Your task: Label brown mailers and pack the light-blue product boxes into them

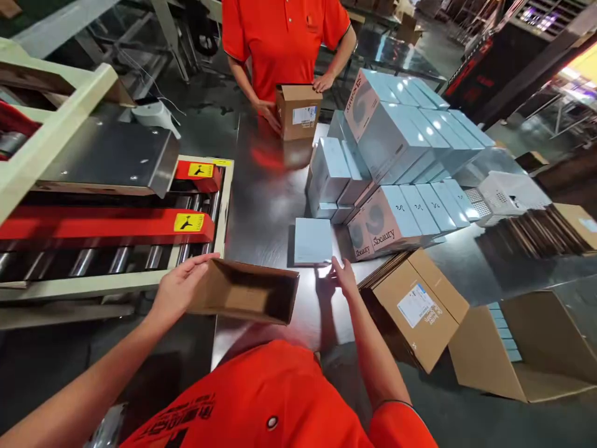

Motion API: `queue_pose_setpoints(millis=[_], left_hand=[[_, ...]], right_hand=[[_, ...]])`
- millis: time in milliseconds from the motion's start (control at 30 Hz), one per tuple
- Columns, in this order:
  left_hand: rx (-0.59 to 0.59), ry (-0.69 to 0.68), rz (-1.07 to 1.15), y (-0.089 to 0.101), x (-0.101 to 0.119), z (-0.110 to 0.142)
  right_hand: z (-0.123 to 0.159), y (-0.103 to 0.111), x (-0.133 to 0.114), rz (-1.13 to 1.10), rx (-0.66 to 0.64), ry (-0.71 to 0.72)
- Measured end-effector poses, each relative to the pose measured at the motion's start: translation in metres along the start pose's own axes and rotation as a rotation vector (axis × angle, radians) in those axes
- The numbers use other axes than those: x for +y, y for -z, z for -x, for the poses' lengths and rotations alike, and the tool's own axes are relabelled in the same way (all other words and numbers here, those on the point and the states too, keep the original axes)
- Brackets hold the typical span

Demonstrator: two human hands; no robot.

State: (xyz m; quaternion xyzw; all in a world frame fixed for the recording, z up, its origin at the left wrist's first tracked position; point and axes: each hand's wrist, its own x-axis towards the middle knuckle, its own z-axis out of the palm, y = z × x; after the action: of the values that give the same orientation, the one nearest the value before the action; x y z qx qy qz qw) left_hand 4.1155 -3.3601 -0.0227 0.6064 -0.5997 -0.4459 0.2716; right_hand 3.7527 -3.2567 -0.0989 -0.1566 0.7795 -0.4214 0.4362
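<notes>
My left hand grips the left end of an open brown cardboard box, thumb and fingers closed on its edge. The box tilts so that its hollow inside faces up toward me, and nothing shows in it. Just beyond it, a small pale blue carton lies flat on the metal table. At that carton's lower right corner is my right hand, fingers apart and holding nothing. Whether its fingertips touch the carton I cannot tell.
Pale blue cartons are stacked high at the right. Flattened cardboard boxes lie nearby, beside a large open box holding cartons. Across the table a co-worker handles a brown box. A roller conveyor runs along the left.
</notes>
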Motion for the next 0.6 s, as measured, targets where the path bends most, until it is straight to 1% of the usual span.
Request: queue_pose_setpoints(millis=[33, 67, 100, 167, 233, 300, 367, 400, 433, 500, 533, 600], left_hand=[[-0.019, 0.029, 0.040, -0.001, 0.002, -0.001], [-0.030, 0.052, 0.079, -0.002, 0.003, -0.002], [-0.032, 0.067, 0.110, -0.003, 0.003, -0.002], [-0.024, 0.063, 0.132, -0.005, 0.002, 0.000], [-0.013, 0.042, 0.118, -0.004, -0.001, 0.003], [-0.006, 0.033, 0.110, -0.002, -0.004, 0.006], [0.004, 0.024, 0.105, -0.001, -0.006, 0.007], [0.009, 0.020, 0.108, -0.002, -0.006, 0.007], [0.008, 0.010, 0.115, -0.004, -0.006, 0.005], [-0.013, -0.029, 0.149, -0.014, -0.006, 0.000], [-0.019, -0.044, 0.178, -0.021, -0.006, -0.004], [-0.022, -0.053, 0.245, -0.036, -0.004, -0.011]], right_hand=[[-0.008, -0.005, 0.000, -0.140, -0.088, -0.071], [-0.014, -0.012, 0.000, -0.255, -0.150, -0.109], [-0.018, -0.022, 0.001, -0.340, -0.184, -0.118], [-0.023, -0.041, 0.002, -0.448, -0.185, -0.094], [-0.022, -0.053, 0.000, -0.510, -0.166, -0.080], [-0.013, -0.054, -0.006, -0.548, -0.166, -0.081], [0.005, -0.043, -0.015, -0.597, -0.223, -0.046], [0.019, -0.036, -0.020, -0.623, -0.271, 0.010], [0.035, -0.027, -0.026, -0.641, -0.318, 0.097], [0.072, -0.010, -0.037, -0.612, -0.364, 0.332], [0.092, -0.002, -0.041, -0.543, -0.347, 0.449], [0.129, 0.011, -0.044, -0.280, -0.284, 0.620]])
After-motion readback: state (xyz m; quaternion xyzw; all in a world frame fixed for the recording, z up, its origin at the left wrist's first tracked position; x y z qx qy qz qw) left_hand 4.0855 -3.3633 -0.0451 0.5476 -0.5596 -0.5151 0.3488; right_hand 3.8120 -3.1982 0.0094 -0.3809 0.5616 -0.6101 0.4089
